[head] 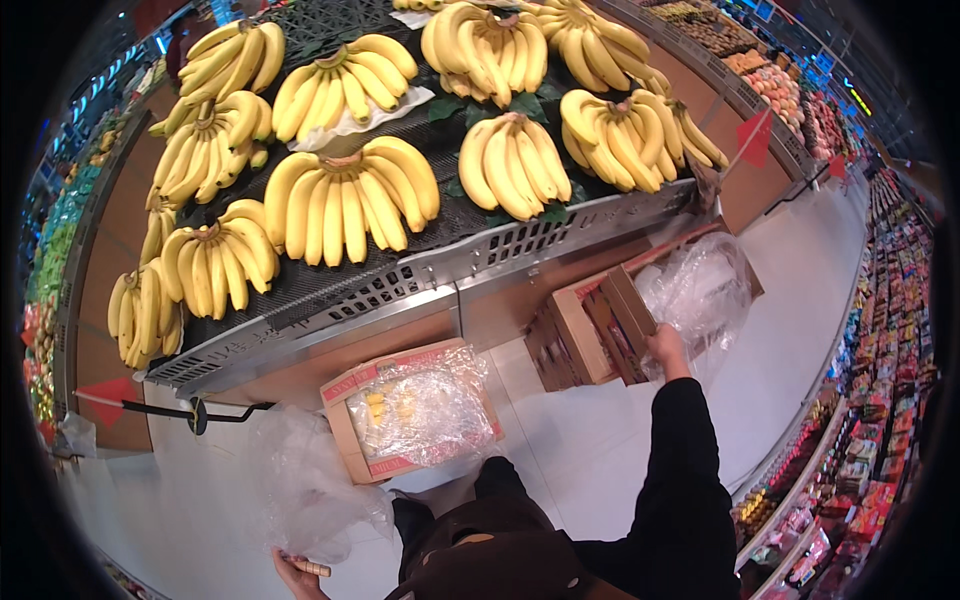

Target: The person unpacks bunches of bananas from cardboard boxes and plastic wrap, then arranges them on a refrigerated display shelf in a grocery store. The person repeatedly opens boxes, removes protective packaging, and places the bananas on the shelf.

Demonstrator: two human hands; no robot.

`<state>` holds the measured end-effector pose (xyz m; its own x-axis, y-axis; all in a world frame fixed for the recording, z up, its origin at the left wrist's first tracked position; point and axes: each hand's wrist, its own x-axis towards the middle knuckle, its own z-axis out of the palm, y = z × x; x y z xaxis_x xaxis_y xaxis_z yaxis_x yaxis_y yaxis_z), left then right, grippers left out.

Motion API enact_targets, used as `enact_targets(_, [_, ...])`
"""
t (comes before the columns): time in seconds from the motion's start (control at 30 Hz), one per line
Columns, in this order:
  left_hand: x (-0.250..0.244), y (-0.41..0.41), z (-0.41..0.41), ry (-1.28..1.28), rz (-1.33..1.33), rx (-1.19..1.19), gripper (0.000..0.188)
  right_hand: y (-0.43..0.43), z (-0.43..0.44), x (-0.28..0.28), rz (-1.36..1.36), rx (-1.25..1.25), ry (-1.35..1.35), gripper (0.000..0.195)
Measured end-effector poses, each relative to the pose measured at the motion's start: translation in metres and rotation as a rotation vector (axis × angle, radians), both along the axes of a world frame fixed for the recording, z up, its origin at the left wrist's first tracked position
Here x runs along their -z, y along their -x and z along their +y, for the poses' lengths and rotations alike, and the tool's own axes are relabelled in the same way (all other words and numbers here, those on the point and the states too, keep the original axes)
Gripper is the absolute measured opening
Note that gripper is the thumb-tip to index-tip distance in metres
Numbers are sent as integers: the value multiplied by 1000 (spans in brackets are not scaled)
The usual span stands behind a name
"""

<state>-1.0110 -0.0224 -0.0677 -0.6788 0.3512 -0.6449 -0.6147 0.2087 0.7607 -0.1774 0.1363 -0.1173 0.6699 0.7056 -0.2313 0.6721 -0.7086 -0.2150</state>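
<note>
My right hand (667,351) grips the upright side of an open cardboard box (634,304) at the right. Crumpled clear plastic film (701,285) bulges from the carton beside that hand. Low at the left, my left hand (296,581) is partly cut off by the picture's lower edge. A loose clear plastic bag (315,480) spreads from its fingers. A short tan piece, like a handle (311,568), also shows at these fingers; what it is cannot be told. Between my hands, a banana carton (352,439) stands on the floor, with clear film (427,412) over yellow bananas (376,405).
Several banana bunches (352,202) lie on the sloping black display stand (442,172). Its grey perforated front rail (450,262) runs above the cartons. A black metal bar (232,412) juts out at the left. Packed goods shelves (870,450) line the right; fruit bins (772,86) stand behind.
</note>
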Motion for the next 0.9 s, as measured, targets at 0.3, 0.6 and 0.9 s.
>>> enact_targets(0.3, [-2,30,-41,-109,14,-90,14,41,-49,-153,420,-88,-446,23])
enact_targets(0.6, [6,165,-76,-157,95,4,10,375,-142,-379,1015,-330,-749,65])
enact_targets(0.9, [-1,301,-230,-165,68,-132,10,629,-121,-363,1206,-729,-227,63])
